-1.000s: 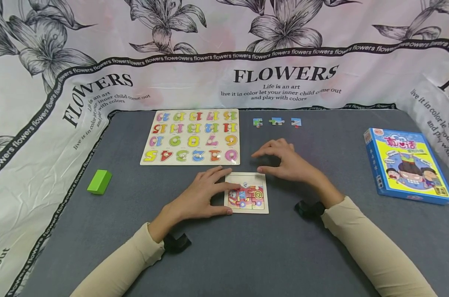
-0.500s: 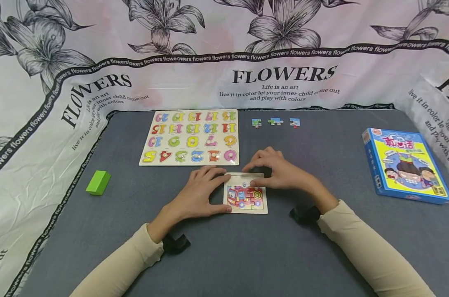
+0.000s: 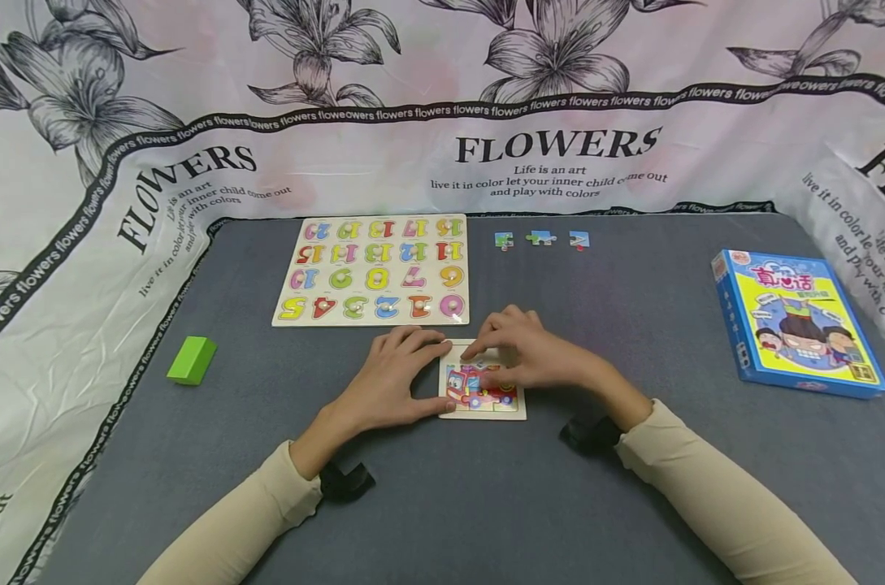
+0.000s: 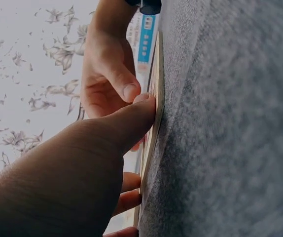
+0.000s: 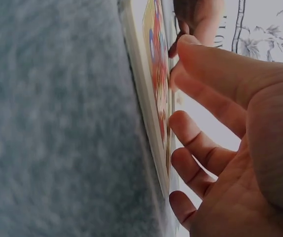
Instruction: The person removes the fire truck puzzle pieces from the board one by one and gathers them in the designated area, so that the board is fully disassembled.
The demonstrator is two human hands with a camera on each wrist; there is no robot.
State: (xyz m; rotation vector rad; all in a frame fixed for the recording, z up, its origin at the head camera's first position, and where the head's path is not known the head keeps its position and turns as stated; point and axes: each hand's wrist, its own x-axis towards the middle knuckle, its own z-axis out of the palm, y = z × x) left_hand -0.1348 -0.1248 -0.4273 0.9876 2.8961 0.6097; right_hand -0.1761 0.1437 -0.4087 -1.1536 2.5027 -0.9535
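A small wooden jigsaw puzzle (image 3: 483, 412) with a red fire-engine picture lies flat on the grey cloth. My left hand (image 3: 387, 380) holds its left side, thumb at the near corner and a forefinger at the far corner. The left thumb meets the board's edge in the left wrist view. Over the puzzle's right part hovers my right hand (image 3: 533, 353), covering some of the picture. In the right wrist view, nothing shows between the bent right fingers (image 5: 200, 143) and thumb; whether the fingertips touch the pieces I cannot tell.
Behind the left hand lies a number board (image 3: 372, 272) with coloured numerals. Several small jigsaw pieces (image 3: 540, 237) lie at the back. A green block (image 3: 192, 361) sits at the left, a blue and yellow box (image 3: 800, 325) at the right.
My right hand has moved left and nearer, from beside the puzzle to over it. My left forefinger has drawn back from the picture to the far left corner.
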